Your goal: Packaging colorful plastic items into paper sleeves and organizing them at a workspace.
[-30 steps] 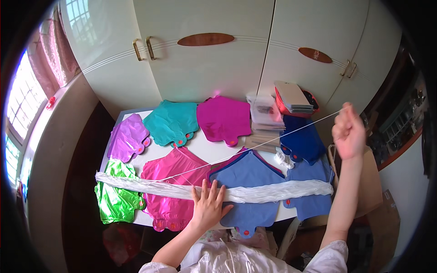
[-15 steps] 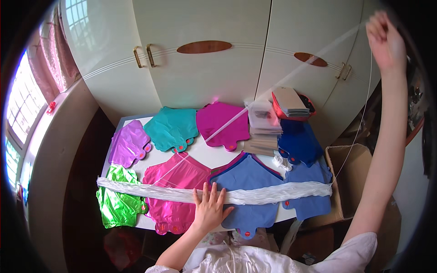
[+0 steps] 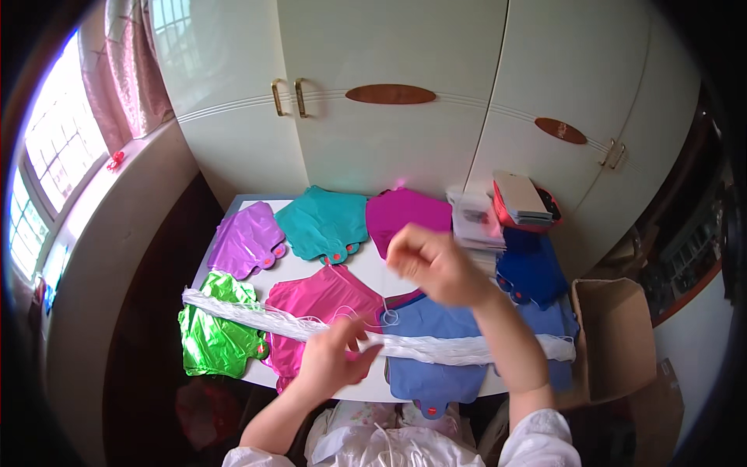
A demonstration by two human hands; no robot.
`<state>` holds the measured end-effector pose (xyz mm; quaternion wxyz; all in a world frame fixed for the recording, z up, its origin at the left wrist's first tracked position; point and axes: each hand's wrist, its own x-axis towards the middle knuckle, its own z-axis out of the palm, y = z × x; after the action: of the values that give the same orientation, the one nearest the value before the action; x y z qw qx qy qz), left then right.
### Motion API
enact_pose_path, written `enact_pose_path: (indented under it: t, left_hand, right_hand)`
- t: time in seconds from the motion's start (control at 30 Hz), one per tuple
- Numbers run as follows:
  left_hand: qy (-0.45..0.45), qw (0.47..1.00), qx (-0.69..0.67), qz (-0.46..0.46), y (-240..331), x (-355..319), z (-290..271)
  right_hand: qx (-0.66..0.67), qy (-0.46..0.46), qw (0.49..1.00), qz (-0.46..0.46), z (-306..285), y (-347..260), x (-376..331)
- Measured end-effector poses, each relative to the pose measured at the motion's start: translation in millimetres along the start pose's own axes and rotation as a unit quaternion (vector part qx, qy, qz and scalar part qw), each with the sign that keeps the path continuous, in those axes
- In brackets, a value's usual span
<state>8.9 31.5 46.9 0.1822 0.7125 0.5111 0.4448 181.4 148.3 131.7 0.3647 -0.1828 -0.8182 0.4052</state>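
Note:
A long bundle of white string (image 3: 467,350) lies across the flat foil balloons on the white table (image 3: 299,268). My left hand (image 3: 334,359) rests on the bundle over the pink balloon (image 3: 315,300), fingers pinching a thin white thread (image 3: 389,317) that curls into a small loop. My right hand (image 3: 432,265), blurred, hovers above the blue balloon (image 3: 436,366) with its fingers closed on the same thread. Around them lie green (image 3: 214,338), purple (image 3: 245,241), teal (image 3: 323,226), magenta (image 3: 408,216) and dark blue (image 3: 529,268) balloons.
A stack of packets (image 3: 476,222) and a red tray with a flat box (image 3: 521,202) sit at the table's back right. An open cardboard box (image 3: 615,335) stands on the right. White wardrobe doors (image 3: 389,148) rise behind; a window (image 3: 47,171) is at left.
My right hand has come down from high at the upper right to just above the table centre, slackening the thread. My left hand has gone from flat on the bundle to pinching.

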Motion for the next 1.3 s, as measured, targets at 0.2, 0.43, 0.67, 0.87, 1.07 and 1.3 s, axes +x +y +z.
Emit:
enact_pose_path:
  t: [0.2,0.43,0.67,0.87,1.07,1.3]
  left_hand:
    - [-0.14,0.93,-0.313,-0.13,-25,65,-16]
    - [-0.122,0.868,-0.474,-0.081,12,129,-18]
    - [-0.09,0.821,-0.555,-0.094,-9,148,-2]
    - [-0.04,0.696,-0.7,-0.153,-40,152,-3]
    - [0.098,0.586,-0.8,-0.084,-64,157,-38]
    - [0.329,0.938,-0.062,0.091,-49,158,-29]
  right_hand:
    - [-0.004,0.016,1.0,0.007,23,35,-3]
    - [0.403,0.113,0.907,0.051,1,77,4]
    - [0.385,-0.063,0.91,0.143,-18,61,-6]
    - [0.392,0.023,0.908,0.147,-34,79,-11]
    - [0.374,0.102,0.909,0.151,-60,86,-24]
    - [0.168,0.044,0.977,0.123,-48,65,-20]
